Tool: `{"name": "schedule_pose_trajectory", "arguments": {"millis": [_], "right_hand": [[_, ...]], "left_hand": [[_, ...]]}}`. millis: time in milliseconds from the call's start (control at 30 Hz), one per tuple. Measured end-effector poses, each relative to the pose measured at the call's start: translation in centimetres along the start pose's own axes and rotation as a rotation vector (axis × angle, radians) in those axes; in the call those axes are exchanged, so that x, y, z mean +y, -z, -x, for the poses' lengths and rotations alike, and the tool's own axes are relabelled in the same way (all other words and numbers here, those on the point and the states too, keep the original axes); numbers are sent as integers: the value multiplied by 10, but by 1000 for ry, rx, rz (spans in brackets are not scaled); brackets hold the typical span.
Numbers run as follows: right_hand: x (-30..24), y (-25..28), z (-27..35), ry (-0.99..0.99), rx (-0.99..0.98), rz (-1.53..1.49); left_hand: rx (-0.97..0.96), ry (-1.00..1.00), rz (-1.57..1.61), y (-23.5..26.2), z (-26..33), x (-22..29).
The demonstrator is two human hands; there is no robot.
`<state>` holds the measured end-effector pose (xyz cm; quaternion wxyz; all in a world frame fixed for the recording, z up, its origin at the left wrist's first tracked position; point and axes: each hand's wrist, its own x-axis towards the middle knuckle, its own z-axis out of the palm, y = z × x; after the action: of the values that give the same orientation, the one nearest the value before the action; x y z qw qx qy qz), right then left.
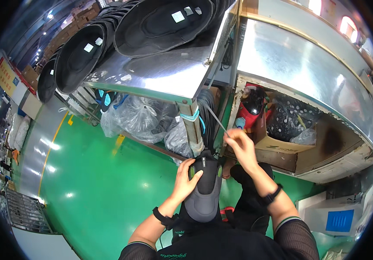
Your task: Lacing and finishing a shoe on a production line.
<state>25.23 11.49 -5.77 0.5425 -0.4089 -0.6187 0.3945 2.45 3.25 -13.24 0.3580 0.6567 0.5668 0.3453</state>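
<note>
A dark grey and black shoe [201, 207] with green patches on its sides sits toe toward me, near my lap. My left hand [183, 181] grips it from the left, thumb over the upper and fingers along the side. Off to the right and farther forward, my right hand [242, 149] pinches the end of a thin grey cord that looks like a shoelace [214, 116]. The cord stretches taut up and left toward a bundle of dark laces [207, 106] hanging beside the table leg. Where it joins the bundle, I cannot make out.
Ahead stands a metal table [160, 73] bearing stacked black oval trays [160, 26]; clear plastic bags [141, 115] fill its lower shelf. Its taped leg [191, 130] rises just beyond the shoe. At right, a metal-topped bench [299, 65] holds a cardboard box [277, 141] and a red object [249, 115].
</note>
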Motion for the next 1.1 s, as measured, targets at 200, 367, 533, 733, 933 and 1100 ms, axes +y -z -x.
{"name": "schedule_pose_trajectory", "arguments": {"millis": [200, 367, 533, 733, 933, 1100], "right_hand": [[-80, 27, 131, 41, -989, 53], [-117, 94, 150, -571, -405, -411], [-51, 177, 154, -680, 30, -1011], [12, 223, 160, -501, 400, -1215], [131, 441, 218, -413, 352, -789], [131, 470, 164, -407, 534, -699]], "left_hand": [[-522, 48, 1477, 42, -11, 147], [-129, -261, 1753, 122, 21, 199], [503, 82, 1636, 220, 62, 52], [1499, 568, 1551, 261, 281, -187], [829, -2696, 3367, 208, 436, -274], [1076, -2971, 2821, 240, 494, -231]]}}
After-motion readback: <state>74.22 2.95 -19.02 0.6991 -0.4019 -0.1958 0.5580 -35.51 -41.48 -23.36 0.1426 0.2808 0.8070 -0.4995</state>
